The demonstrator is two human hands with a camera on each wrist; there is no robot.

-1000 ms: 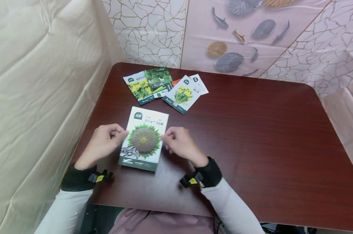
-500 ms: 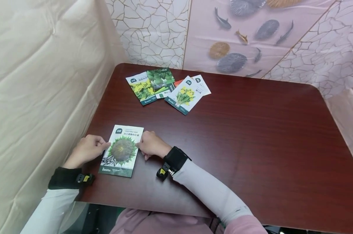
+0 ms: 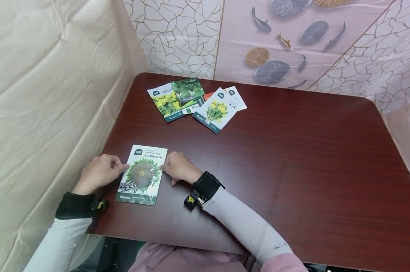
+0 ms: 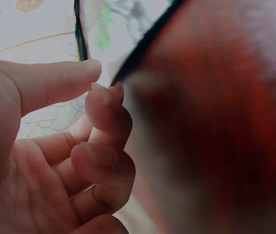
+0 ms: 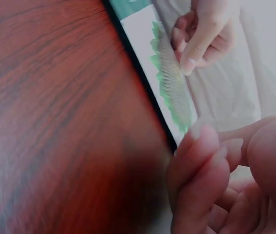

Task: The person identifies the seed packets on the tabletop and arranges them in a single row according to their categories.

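A white and green seed packet (image 3: 141,175) printed with a sunflower head lies flat on or close over the table's left front part. My left hand (image 3: 97,173) pinches its left edge between thumb and fingertips. At the opposite edge, my right hand (image 3: 180,167) pinches the packet the same way. In the right wrist view, the packet (image 5: 172,83) appears nearly edge-on, with the left thumb at its far side. The left wrist view catches only a slice of the packet (image 4: 101,29) beyond my fingertips.
Several other seed packets overlap at the back left of the brown table (image 3: 293,170), among them a yellow-flowered one (image 3: 215,109) and a green one (image 3: 187,90). A cream cloth wall (image 3: 55,113) runs close along the left side.
Both hands have brought the sunflower packet left and down toward the table since a second ago. Over the last half second it has hardly moved. The other packets stay put.
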